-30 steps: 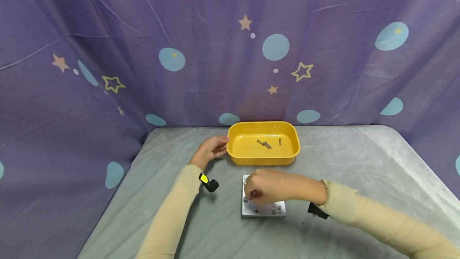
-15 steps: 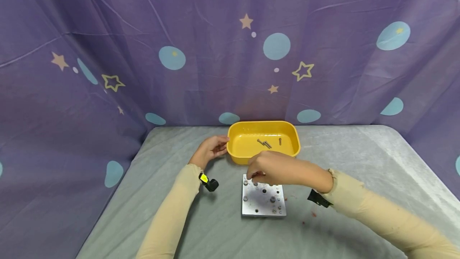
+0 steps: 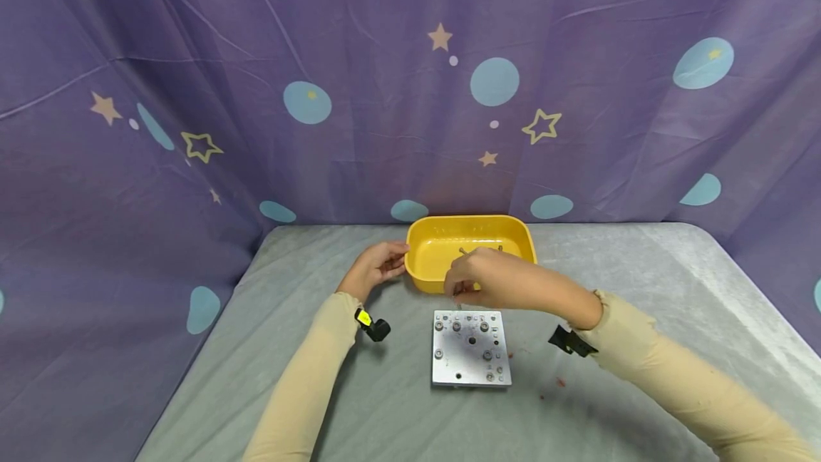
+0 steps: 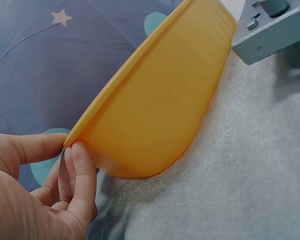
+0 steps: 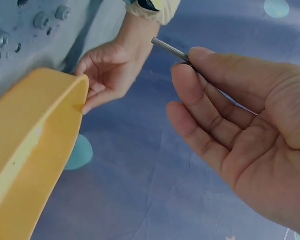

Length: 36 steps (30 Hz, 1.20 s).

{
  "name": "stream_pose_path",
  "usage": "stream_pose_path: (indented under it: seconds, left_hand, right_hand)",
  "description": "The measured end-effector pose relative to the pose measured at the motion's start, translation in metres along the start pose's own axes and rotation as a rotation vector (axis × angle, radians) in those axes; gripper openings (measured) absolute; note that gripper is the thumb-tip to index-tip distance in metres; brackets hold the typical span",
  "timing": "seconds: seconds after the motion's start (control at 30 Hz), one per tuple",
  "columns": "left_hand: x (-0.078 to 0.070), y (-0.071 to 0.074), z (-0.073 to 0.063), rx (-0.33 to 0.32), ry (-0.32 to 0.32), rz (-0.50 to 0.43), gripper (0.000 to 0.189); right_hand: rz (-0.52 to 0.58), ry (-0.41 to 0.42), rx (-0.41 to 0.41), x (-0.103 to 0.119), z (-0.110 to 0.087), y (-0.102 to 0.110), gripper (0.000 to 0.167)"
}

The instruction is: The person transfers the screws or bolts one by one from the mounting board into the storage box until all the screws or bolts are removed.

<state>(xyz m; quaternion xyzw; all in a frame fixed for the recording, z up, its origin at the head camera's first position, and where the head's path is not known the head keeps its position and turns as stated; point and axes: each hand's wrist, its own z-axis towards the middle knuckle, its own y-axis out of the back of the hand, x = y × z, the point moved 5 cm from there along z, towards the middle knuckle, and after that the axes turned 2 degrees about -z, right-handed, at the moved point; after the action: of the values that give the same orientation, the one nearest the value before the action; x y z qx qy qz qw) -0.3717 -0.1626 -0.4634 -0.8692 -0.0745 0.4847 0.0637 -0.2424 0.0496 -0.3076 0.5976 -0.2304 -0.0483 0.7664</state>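
Note:
My left hand (image 3: pixel 378 267) pinches the left rim of a yellow plastic bin (image 3: pixel 442 285) between thumb and fingers, plain in the left wrist view too. My right hand (image 3: pixel 497 280) is above the bin's near side, covering part of it. In the right wrist view, thumb and forefinger pinch a silver screw (image 5: pixel 170 48), its threaded end pointing out; its head is hidden by the fingers. Just in front of the bin lies a square metal plate (image 3: pixel 462 363) with several socket-head screws standing in it and some bare holes.
Loose screws lie in the bin, one showing (image 3: pixel 500 248) and others partly hidden by the right hand. A grey cloth (image 3: pixel 609 262) covers the table. Purple patterned curtains (image 3: pixel 385 127) hang behind and at the sides. Small reddish specks (image 3: pixel 561 381) lie right of the plate.
My right hand has risen from over the metal plate and moved away to the bin's near edge, uncovering the plate's screws. The left hand and the bin have stayed put.

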Motion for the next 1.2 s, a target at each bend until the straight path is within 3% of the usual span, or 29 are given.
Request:
stream_pose_path:
  seconds: [0.57, 0.97, 1.2]
  left_hand:
    - [0.0, -0.001, 0.0, 0.03, -0.006, -0.016, 0.035]
    - [0.001, -0.001, 0.001, 0.029, -0.008, -0.007, 0.043]
    - [0.0, 0.0, 0.001, 0.026, -0.01, -0.006, 0.042]
  right_hand:
    - [0.076, -0.062, -0.096, -0.023, 0.003, 0.047, 0.009]
    - [0.059, -0.148, -0.133, -0.049, 0.008, 0.065, 0.007]
    - [0.079, -0.205, -0.114, -0.065, 0.011, 0.069, 0.009]
